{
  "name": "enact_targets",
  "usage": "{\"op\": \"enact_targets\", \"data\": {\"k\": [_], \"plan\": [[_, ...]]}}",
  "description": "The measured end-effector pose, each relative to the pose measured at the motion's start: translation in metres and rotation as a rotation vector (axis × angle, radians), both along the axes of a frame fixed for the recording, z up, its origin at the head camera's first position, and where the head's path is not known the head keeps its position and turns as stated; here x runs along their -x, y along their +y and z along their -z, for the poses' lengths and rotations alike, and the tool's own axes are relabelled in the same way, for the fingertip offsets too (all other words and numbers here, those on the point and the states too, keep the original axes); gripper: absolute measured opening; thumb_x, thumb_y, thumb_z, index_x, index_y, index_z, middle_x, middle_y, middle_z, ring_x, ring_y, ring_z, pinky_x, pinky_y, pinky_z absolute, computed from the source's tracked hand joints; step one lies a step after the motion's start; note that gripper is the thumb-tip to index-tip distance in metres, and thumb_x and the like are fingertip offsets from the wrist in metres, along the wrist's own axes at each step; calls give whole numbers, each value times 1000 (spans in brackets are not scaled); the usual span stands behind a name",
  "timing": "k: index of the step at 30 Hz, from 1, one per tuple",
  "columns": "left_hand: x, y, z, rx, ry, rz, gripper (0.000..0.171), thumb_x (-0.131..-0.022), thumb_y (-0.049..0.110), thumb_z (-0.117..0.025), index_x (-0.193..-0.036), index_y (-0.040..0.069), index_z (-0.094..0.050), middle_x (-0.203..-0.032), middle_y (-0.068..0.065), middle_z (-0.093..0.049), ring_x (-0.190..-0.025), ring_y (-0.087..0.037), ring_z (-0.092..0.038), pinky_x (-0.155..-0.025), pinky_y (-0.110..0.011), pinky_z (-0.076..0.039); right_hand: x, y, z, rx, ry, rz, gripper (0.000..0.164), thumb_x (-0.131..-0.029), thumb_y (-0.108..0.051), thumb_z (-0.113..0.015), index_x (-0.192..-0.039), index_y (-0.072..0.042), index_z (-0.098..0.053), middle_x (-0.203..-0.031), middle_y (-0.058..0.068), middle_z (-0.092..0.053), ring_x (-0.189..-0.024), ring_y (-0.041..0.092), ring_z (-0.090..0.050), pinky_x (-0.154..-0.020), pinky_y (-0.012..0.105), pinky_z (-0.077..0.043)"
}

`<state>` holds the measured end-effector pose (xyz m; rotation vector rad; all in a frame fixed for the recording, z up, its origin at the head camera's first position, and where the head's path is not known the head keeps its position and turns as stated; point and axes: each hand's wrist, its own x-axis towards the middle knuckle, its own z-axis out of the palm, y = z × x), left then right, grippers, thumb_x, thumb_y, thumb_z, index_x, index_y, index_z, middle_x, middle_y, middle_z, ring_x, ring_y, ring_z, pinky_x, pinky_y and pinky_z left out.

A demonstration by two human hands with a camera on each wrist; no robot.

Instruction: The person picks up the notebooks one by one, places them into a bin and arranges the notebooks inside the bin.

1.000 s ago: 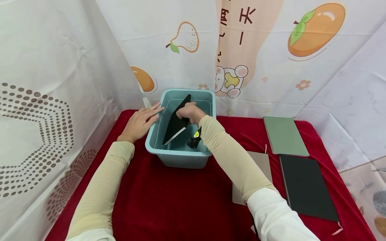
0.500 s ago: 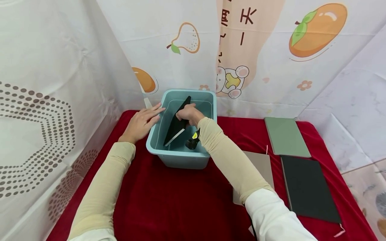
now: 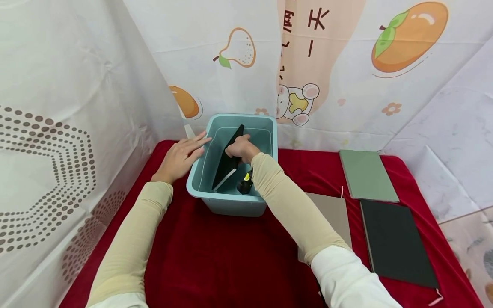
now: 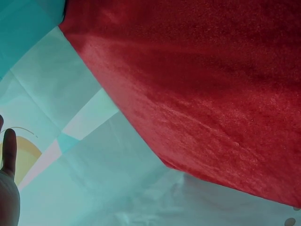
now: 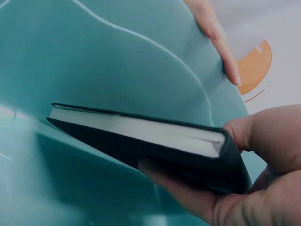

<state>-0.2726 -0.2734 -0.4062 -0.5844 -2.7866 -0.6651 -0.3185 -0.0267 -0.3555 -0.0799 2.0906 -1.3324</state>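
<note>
A black notebook [image 3: 224, 164] stands tilted on edge inside a light blue plastic bin [image 3: 227, 197]. My right hand [image 3: 242, 149] reaches into the bin and grips it. The right wrist view shows the thumb on one cover and fingers on the other, with the white page edges [image 5: 136, 129] facing the camera. On the bin's left rim rests my left hand [image 3: 179, 159], its fingers straight and spread, holding nothing. Only part of that hand [image 4: 8, 174] enters the left wrist view, at its left edge.
Right of the bin, on the red cloth [image 3: 215, 256], lie a green notebook [image 3: 369, 175], another black notebook [image 3: 398, 244] and a beige notebook [image 3: 332, 214] partly under my right forearm. A small black device [image 3: 245, 184] with a yellow label shows below my right wrist. Printed curtains hang behind.
The black notebook and my right hand have shifted slightly down and toward the near end of the bin. My left hand has stayed on the rim.
</note>
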Motion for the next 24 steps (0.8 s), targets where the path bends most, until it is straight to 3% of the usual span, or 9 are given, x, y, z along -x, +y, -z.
{"op": "enact_targets", "data": {"k": [5,9,13,16,19,24], "plan": [[0,1,-1,-3,2,1,45,-107,52,-37,-152,49,-41,-165,22,-29,-145,-30,-44,-116,-61,-35,-1,-2,2,-4,-5,-1,101,-94,-2,-48,-157,-6,30,-133,24,-52,-78,28,-51,-73,41,-47],[0,2,-2,-2,7,5,45,-108,52,-37,-152,48,-41,-165,21,-29,-144,-30,-45,-115,-61,-36,-2,-2,3,-17,-10,-15,100,-95,-2,-48,-157,-7,31,-140,25,-48,-76,27,-49,-82,47,-47],[0,2,-1,-5,4,2,45,-108,51,-37,-153,47,-41,-165,21,-29,-143,-30,-46,-116,-61,-35,-2,-3,3,-41,-6,-40,99,-95,-2,-47,-157,-7,30,-146,24,-45,-71,24,-47,-74,42,-46],[0,1,0,-9,4,-1,46,-108,52,-37,-153,47,-42,-165,21,-29,-141,-30,-47,-115,-61,-35,-2,-4,3,-57,0,-57,99,-95,-2,-47,-157,-6,30,-158,24,-35,-68,23,-46,-68,38,-45],[0,1,0,-12,5,-2,46,-108,51,-37,-153,46,-42,-165,20,-29,-140,-30,-47,-115,-61,-36,-2,-4,3,-61,-3,-67,98,-95,-2,-47,-157,-5,29,-169,20,-14,-71,25,-49,-68,38,-45],[-1,1,0,-14,1,-8,46,-107,51,-37,-153,46,-42,-165,20,-29,-140,-29,-48,-114,-60,-36,-3,-6,4,0,-52,-49,99,-94,2,-47,-157,-6,29,-167,20,-9,-85,31,-52,-83,46,-51]]}}
